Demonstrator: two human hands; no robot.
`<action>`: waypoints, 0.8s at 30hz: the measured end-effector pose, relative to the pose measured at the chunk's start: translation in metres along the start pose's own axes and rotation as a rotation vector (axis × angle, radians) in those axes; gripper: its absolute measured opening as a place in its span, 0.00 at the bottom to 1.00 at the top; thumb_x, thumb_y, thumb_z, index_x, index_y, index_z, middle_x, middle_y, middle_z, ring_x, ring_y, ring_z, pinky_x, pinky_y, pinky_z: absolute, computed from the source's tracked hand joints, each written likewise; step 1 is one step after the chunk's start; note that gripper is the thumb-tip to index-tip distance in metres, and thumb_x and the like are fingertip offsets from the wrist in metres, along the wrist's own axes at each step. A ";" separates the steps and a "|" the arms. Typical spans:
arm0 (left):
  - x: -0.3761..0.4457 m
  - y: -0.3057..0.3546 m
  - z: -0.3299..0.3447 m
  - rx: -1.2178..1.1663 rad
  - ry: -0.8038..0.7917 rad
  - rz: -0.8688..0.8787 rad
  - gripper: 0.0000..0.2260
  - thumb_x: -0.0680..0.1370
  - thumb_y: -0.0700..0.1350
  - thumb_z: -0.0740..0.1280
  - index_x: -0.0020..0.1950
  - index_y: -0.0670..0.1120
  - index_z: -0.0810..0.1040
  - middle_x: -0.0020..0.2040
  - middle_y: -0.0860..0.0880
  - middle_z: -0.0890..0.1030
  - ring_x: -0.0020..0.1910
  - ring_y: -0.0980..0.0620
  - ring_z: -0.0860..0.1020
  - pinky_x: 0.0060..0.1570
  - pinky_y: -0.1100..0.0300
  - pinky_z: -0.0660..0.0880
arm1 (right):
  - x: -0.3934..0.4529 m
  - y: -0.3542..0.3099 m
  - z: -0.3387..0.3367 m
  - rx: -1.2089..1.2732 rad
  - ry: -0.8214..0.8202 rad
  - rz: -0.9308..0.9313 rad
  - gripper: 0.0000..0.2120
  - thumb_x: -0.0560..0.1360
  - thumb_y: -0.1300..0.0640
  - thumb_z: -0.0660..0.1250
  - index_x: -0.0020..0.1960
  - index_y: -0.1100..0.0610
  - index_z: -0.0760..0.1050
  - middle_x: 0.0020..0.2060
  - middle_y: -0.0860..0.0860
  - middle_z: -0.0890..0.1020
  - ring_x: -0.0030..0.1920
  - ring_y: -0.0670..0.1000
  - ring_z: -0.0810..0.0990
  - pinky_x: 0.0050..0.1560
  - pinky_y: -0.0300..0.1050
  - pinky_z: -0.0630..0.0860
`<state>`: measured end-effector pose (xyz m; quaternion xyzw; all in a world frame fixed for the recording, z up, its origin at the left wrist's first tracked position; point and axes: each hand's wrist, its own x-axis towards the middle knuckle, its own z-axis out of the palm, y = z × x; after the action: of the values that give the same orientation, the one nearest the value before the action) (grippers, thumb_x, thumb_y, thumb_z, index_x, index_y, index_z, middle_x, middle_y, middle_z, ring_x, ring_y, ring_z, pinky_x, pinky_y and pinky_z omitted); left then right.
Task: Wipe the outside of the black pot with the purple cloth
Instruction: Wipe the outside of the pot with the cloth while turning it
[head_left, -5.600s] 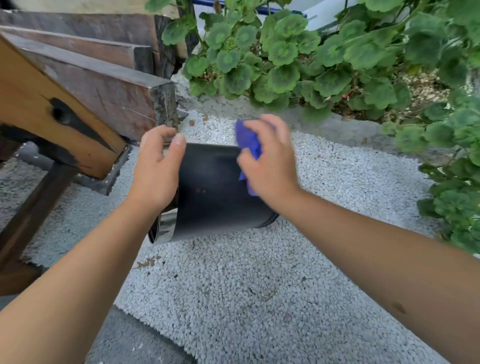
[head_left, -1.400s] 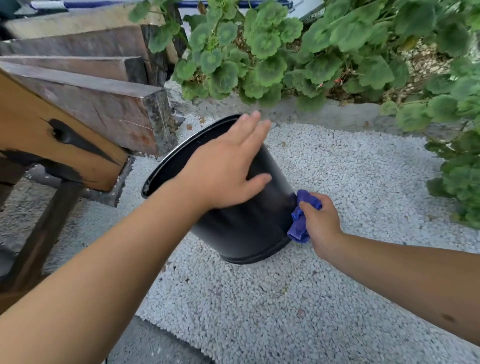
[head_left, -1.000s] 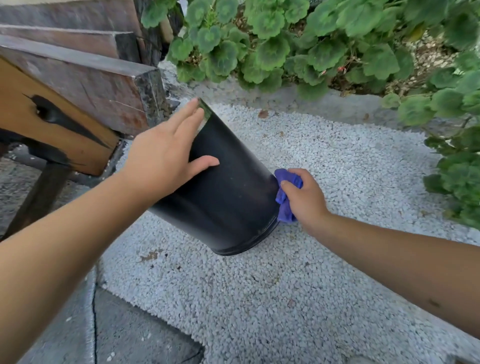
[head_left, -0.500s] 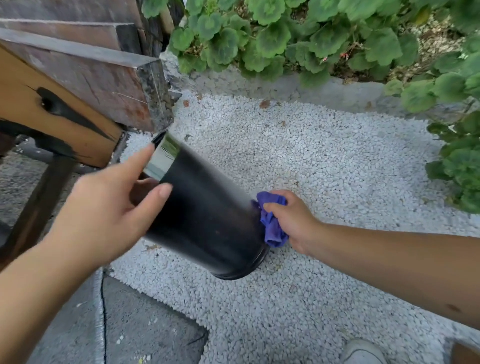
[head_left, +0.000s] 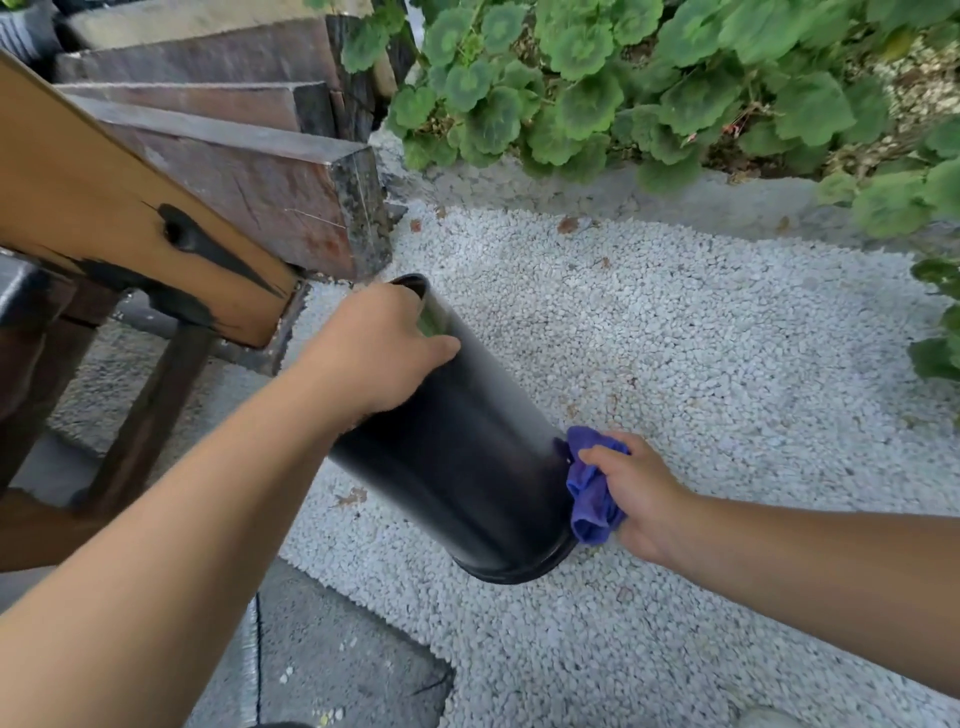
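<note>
The black pot (head_left: 467, 462) leans on its base over white gravel, its open mouth pointing up and to the left, away from me. My left hand (head_left: 374, 348) grips the pot's rim, fingers curled over the edge and thumb lying on the outer wall. My right hand (head_left: 639, 493) holds the bunched purple cloth (head_left: 589, 488) and presses it against the pot's lower right side, just above the base. The inside of the pot is hidden.
Stacked wooden beams (head_left: 244, 171) and an orange-brown plank (head_left: 104, 208) stand close on the left. Green leafy plants (head_left: 649, 83) line a concrete kerb (head_left: 597, 182) at the back and right. White gravel (head_left: 701, 338) spreads to the right; a dark paving slab (head_left: 332, 670) lies below.
My left hand has shifted from the pot's side wall up to its rim and now grips it. The pot stays tilted, and the cloth remains at its lower right side.
</note>
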<state>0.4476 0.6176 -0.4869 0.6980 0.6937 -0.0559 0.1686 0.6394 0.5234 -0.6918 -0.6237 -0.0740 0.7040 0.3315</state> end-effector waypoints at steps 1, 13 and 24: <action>-0.004 0.001 -0.001 -0.015 0.017 0.053 0.17 0.75 0.52 0.69 0.37 0.39 0.72 0.35 0.42 0.76 0.35 0.44 0.74 0.32 0.53 0.65 | -0.002 0.002 -0.005 -0.013 0.013 -0.027 0.08 0.76 0.60 0.68 0.53 0.52 0.75 0.43 0.56 0.83 0.36 0.53 0.83 0.31 0.43 0.77; 0.021 -0.027 0.023 -0.510 0.117 0.175 0.09 0.78 0.40 0.65 0.52 0.55 0.75 0.45 0.60 0.82 0.38 0.68 0.78 0.39 0.75 0.71 | -0.017 -0.014 -0.011 -0.360 0.087 -0.589 0.19 0.75 0.57 0.69 0.60 0.40 0.69 0.55 0.38 0.77 0.51 0.34 0.76 0.52 0.33 0.71; 0.020 -0.040 0.042 -0.264 0.477 0.185 0.12 0.74 0.56 0.67 0.44 0.48 0.79 0.31 0.54 0.77 0.34 0.53 0.75 0.34 0.58 0.71 | 0.008 0.001 0.013 -0.593 0.128 -0.843 0.18 0.75 0.58 0.66 0.64 0.54 0.68 0.61 0.50 0.69 0.61 0.44 0.67 0.65 0.36 0.61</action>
<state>0.4149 0.6227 -0.5390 0.7236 0.6485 0.2164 0.0946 0.6267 0.5311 -0.6967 -0.6487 -0.4947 0.4184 0.3992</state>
